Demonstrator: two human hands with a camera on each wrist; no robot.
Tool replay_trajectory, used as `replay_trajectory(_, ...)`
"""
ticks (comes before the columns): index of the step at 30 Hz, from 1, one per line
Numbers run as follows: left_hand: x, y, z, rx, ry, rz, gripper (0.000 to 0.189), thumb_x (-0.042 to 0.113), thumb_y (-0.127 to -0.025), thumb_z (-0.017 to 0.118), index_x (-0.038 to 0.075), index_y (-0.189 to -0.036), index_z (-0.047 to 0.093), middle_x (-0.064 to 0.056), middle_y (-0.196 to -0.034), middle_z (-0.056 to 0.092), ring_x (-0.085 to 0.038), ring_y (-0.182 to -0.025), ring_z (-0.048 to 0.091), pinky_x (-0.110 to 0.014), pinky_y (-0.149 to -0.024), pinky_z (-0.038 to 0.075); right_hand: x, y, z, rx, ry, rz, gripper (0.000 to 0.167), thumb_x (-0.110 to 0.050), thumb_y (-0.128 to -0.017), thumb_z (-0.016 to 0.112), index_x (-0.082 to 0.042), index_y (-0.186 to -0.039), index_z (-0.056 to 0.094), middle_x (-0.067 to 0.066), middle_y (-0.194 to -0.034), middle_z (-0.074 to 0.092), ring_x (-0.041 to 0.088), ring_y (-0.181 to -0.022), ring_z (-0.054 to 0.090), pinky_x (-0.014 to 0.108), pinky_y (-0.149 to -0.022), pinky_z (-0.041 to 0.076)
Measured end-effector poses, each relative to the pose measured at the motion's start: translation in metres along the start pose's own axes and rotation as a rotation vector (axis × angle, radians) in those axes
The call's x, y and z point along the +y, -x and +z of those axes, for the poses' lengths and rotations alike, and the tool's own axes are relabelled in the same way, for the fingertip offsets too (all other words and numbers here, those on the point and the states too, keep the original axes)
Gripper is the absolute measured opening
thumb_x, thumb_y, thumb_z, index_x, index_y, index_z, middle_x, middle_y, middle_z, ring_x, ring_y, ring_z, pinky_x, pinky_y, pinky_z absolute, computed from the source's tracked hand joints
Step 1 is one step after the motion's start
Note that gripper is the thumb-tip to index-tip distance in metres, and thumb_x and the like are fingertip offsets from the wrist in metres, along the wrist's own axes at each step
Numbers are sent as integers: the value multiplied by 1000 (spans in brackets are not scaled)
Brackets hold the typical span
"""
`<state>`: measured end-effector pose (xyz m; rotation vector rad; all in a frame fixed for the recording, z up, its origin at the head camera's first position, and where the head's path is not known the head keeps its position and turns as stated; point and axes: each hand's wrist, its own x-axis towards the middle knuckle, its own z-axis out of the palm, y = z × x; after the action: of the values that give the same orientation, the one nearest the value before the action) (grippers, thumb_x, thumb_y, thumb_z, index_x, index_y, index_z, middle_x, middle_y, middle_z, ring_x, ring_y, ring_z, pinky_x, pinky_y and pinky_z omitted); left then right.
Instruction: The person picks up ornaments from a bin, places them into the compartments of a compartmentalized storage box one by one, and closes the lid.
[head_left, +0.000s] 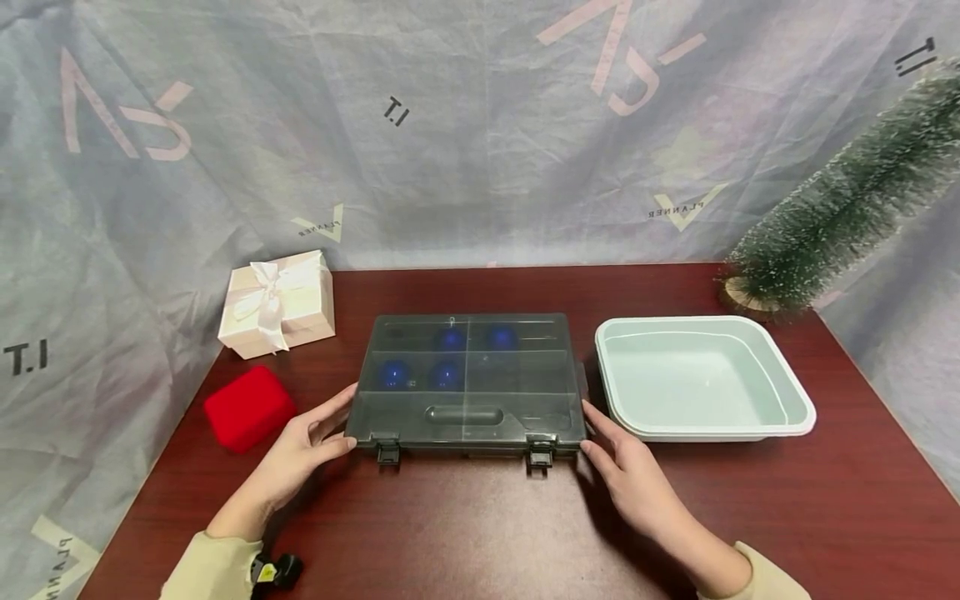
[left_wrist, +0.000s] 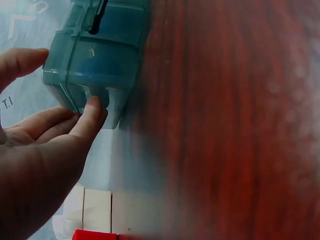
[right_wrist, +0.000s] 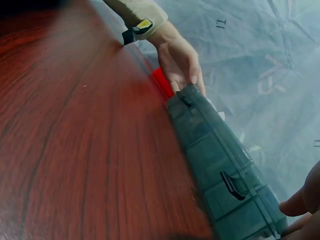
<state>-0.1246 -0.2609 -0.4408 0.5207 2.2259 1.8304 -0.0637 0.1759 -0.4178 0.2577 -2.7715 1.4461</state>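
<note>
A dark see-through plastic storage case (head_left: pixel 487 375) lies lid down in the middle of the table. Several blue balls (head_left: pixel 393 375) show through its lid, in the left and back compartments. Both front latches (head_left: pixel 540 454) stick out from the case's front side. My left hand (head_left: pixel 303 442) holds the left end, thumb at the front corner and fingers along the side wall. At the opposite end, my right hand (head_left: pixel 630 471) grips the front right corner between thumb and fingers. In the right wrist view only the right hand's fingertips (right_wrist: pixel 297 205) show, beside the case.
Right of the case stands a pale green plastic basin (head_left: pixel 705 379). A small frosted tree (head_left: pixel 840 208) leans at the back right. Left of the case are a white gift box (head_left: pixel 277 304) with a ribbon and a red box (head_left: pixel 250 408). A grey printed cloth (head_left: pixel 480 167) hangs behind.
</note>
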Motion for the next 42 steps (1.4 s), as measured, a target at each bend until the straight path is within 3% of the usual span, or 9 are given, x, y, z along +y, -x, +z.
replay_trajectory(4, -2, 0, 1, 11, 8, 1, 70, -9, -93, 63, -6, -156, 32, -31, -157, 33, -1, -129, 51, -24, -93, 51, 2, 0, 1, 6, -25, 7, 53, -1, -103, 56, 4, -153, 40, 20, -149, 50, 26, -136, 44, 45, -109, 35)
replay_trajectory(11, -1, 1, 3, 28, 37, -36, 71, -7, -94, 64, -6, -156, 31, -27, -158, 33, 1, -129, 50, -23, -95, 50, 3, -2, 0, -2, -86, 9, 53, -1, -103, 56, 4, -154, 39, 22, -148, 50, 24, -134, 46, 12, -103, 31)
replay_trajectory(14, 0, 1, 4, 37, 57, -60, 70, -6, -94, 63, -6, -157, 30, -27, -159, 32, 2, -129, 50, -22, -96, 49, 3, -3, 1, -6, -129, 16, 54, 0, -103, 56, 6, -153, 38, 24, -148, 49, 24, -133, 47, 9, -100, 32)
replay_trajectory(22, 1, 2, 8, 44, 79, -95, 70, -5, -95, 61, -7, -157, 29, -28, -160, 29, 4, -128, 48, -21, -98, 47, 3, -6, 2, -19, -152, 36, 54, 0, -103, 57, 9, -152, 38, 29, -145, 49, 30, -132, 50, 43, -105, 42)
replay_trajectory(26, 1, 3, 9, 48, 92, -123, 71, -5, -95, 61, -5, -158, 28, -26, -161, 29, 4, -129, 48, -20, -98, 46, 3, -6, 2, -17, -151, 42, 53, 1, -102, 57, 9, -151, 39, 29, -144, 50, 32, -131, 51, 47, -105, 42)
replay_trajectory(32, 8, 2, 12, 46, 64, -135, 70, -6, -95, 60, -4, -158, 29, -24, -160, 32, -32, -144, 37, -20, -98, 46, 5, -4, 2, -15, -189, 64, 53, 2, -102, 57, 9, -151, 39, 28, -145, 50, 32, -132, 50, 45, -106, 41)
replay_trajectory(36, 22, 1, 17, 63, -103, -124, 70, -7, -94, 61, -5, -157, 31, -27, -157, 37, -47, -142, 35, -28, -101, 47, 5, -2, 3, -17, -217, 90, 53, 1, -102, 57, 8, -152, 39, 26, -147, 50, 30, -133, 49, 44, -107, 40)
replay_trajectory(39, 40, 2, 30, 133, -453, -28, 73, -5, -89, 66, -4, -155, 36, -27, -154, 42, -44, -138, 43, -45, -106, 45, 5, -1, 3, -21, -232, 94, 54, 1, -102, 57, 8, -152, 39, 26, -148, 49, 30, -133, 49, 43, -106, 40)
replay_trajectory(42, 56, 2, 54, 192, -790, 164, 75, 0, -83, 72, -2, -152, 43, -21, -154, 44, -40, -137, 46, -57, -107, 40, 6, -2, 3, -16, -234, 87, 54, 1, -102, 57, 8, -152, 39, 26, -147, 49, 30, -132, 50, 42, -105, 42)
